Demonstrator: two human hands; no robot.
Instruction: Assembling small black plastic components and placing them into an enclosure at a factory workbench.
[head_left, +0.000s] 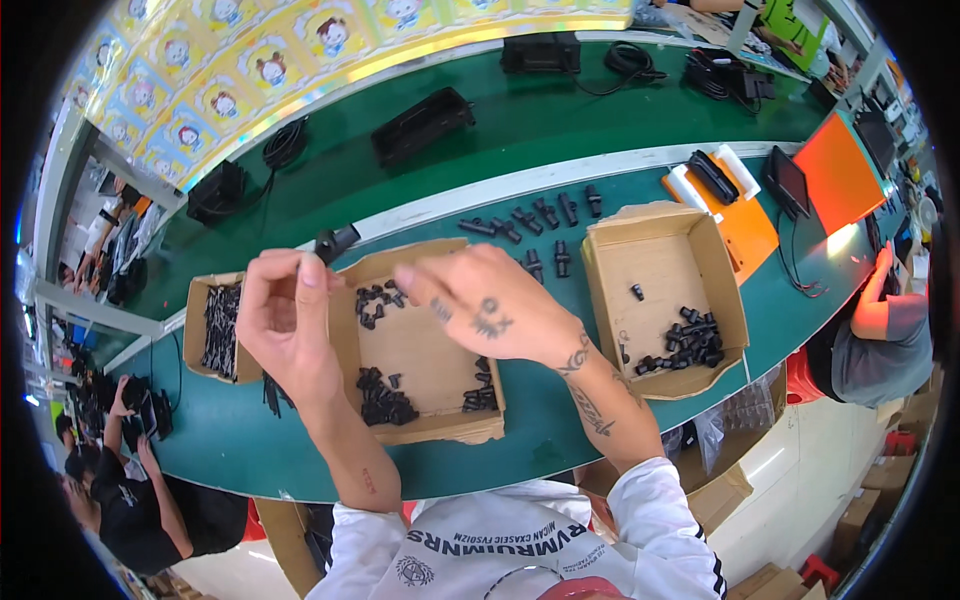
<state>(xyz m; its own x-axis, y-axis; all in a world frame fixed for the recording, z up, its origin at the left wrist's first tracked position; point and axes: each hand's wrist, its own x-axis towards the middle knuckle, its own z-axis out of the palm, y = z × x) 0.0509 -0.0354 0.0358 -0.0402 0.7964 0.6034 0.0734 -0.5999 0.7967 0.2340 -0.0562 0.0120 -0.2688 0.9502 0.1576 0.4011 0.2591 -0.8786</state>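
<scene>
Left grip (pixel 287 325) narrow on a partly hidden black fitting (pixel 339 241), right grip (pixel 492 300) blurry, its hold unclear

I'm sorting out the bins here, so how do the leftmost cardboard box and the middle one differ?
The leftmost box looks narrower; the middle box is wider. The leftmost box is packed with thin black pieces, while the middle box holds chunkier black parts in separate clusters, with bare cardboard between. Both are open-topped boxes on the green table.
</scene>
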